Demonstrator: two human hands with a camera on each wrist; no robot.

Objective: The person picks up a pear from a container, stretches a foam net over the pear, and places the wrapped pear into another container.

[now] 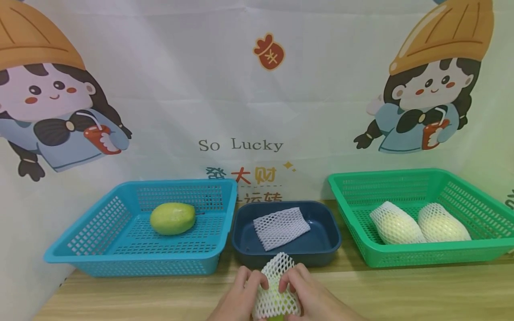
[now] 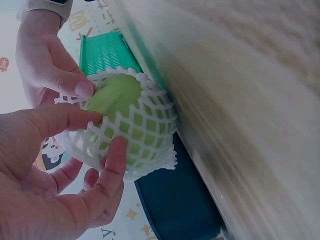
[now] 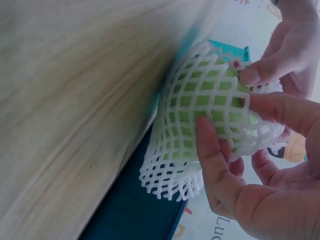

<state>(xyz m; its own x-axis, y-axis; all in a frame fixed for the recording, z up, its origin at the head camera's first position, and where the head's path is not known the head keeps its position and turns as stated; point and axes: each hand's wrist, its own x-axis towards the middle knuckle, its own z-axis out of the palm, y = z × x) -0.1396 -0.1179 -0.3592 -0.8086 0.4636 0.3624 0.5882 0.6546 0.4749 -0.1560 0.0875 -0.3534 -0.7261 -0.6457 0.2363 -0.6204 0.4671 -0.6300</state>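
Note:
At the table's near edge, both hands hold a green, oval fruit (image 2: 120, 95) inside a white foam net (image 1: 275, 285). My left hand (image 1: 242, 290) pinches the net's rim with thumb and forefinger, its other fingers curled against the side. On the opposite side, my right hand (image 1: 309, 292) grips the net and fruit in the same way. Bare green skin shows through the net's open end in the left wrist view. The narrower end of the net (image 3: 172, 182) sticks out past the fruit in the right wrist view.
A blue basket (image 1: 136, 265) at left holds one bare yellow-green fruit (image 1: 172, 218). Behind the hands, a dark blue tray (image 1: 321, 238) contains a flat foam net (image 1: 281, 227). Two netted fruits (image 1: 395, 225) lie in the green basket (image 1: 433, 254) at right. A printed cloth (image 1: 241, 89) hangs behind.

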